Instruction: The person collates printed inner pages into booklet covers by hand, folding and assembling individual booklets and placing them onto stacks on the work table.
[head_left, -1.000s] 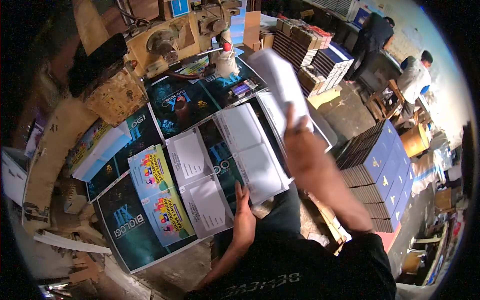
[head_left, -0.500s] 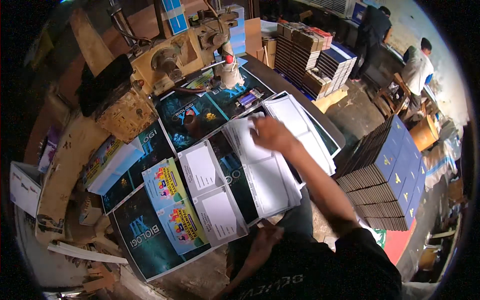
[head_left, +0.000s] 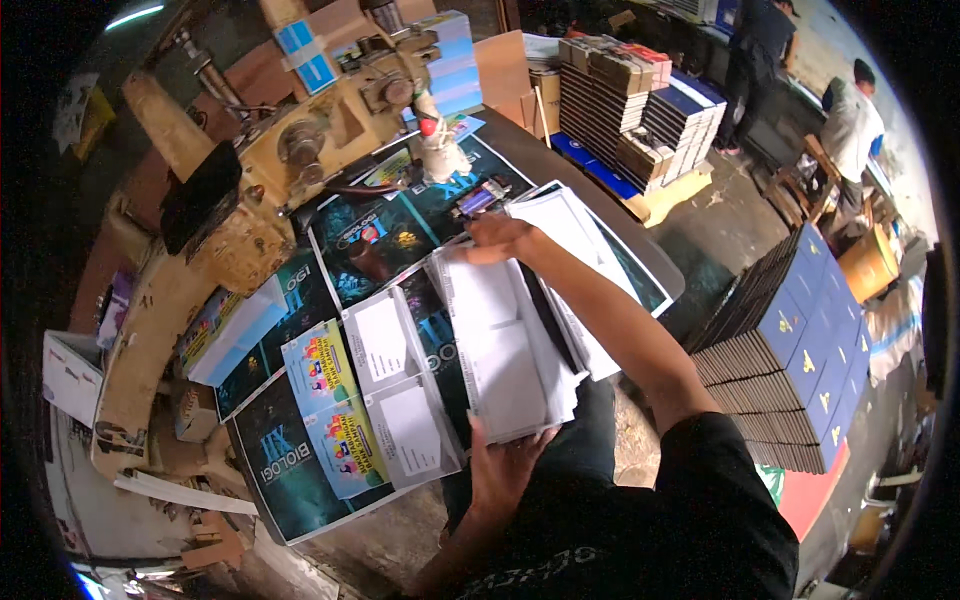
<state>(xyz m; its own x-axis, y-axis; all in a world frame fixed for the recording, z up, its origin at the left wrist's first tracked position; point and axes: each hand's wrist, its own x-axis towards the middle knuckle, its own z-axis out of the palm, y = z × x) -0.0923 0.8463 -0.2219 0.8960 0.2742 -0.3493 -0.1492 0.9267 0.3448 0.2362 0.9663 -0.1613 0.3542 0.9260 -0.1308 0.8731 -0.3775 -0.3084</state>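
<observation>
Centrally in the head view, we find a stack of white sheets [head_left: 500, 355] lying over dark printed posters [head_left: 305, 500] on the table [head_left: 560, 170]. Our left hand [head_left: 502, 462] meets the stack's near edge, thumb and fingers spread apart around its near-left corner. Our right hand [head_left: 497, 238] lies at its far edge, fingers bent; we cannot tell whether they pinch the paper. To the left we note grey-and-white forms [head_left: 410, 425] beside yellow-and-blue covers [head_left: 335, 445]; to the right, blue-covered books [head_left: 800, 330] piled high; on the far side, a beige machine [head_left: 340, 125].
</observation>
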